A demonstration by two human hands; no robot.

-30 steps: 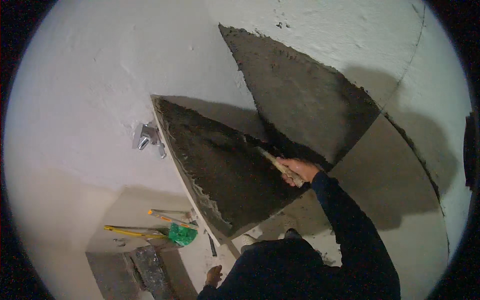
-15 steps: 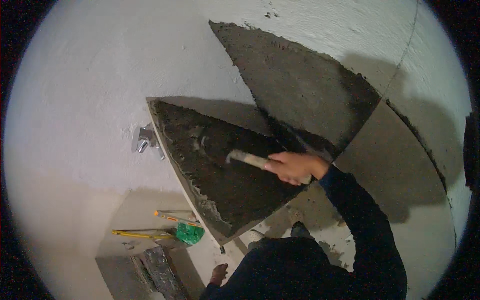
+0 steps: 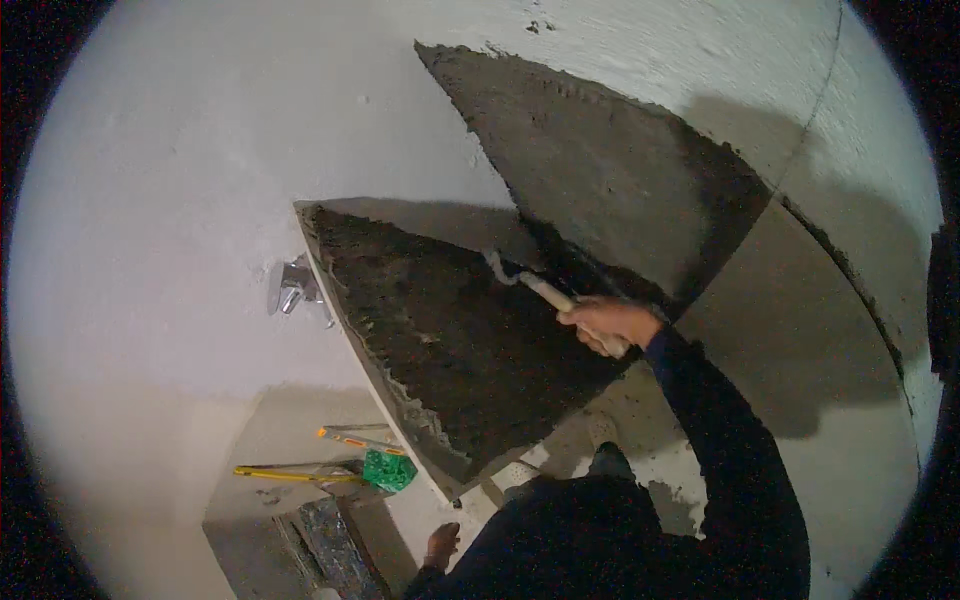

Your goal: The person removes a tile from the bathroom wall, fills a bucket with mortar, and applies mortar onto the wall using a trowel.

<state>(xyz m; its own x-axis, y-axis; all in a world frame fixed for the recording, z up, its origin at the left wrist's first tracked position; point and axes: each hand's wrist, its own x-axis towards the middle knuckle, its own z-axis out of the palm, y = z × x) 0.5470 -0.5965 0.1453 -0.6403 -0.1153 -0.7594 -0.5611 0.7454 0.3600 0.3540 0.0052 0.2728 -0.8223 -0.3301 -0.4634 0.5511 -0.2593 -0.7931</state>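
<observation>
Before white-plastered walls (image 3: 240, 150), gripping a wooden-handled trowel (image 3: 546, 291) in the right hand (image 3: 612, 322) over dark mortar (image 3: 420, 300) — well behind its cranked neck (image 3: 498, 265), likely for knuckle clearance — long axis slanting forward-left. Dangling the left hand (image 3: 443, 545) half-curled, seemingly unloaded, with a green bag (image 3: 388, 469) beyond it.

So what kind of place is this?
Maybe a bathroom being fixed up: I see what looks like a silver tap, rough dark mortar and a wooden-handled tool.
</observation>
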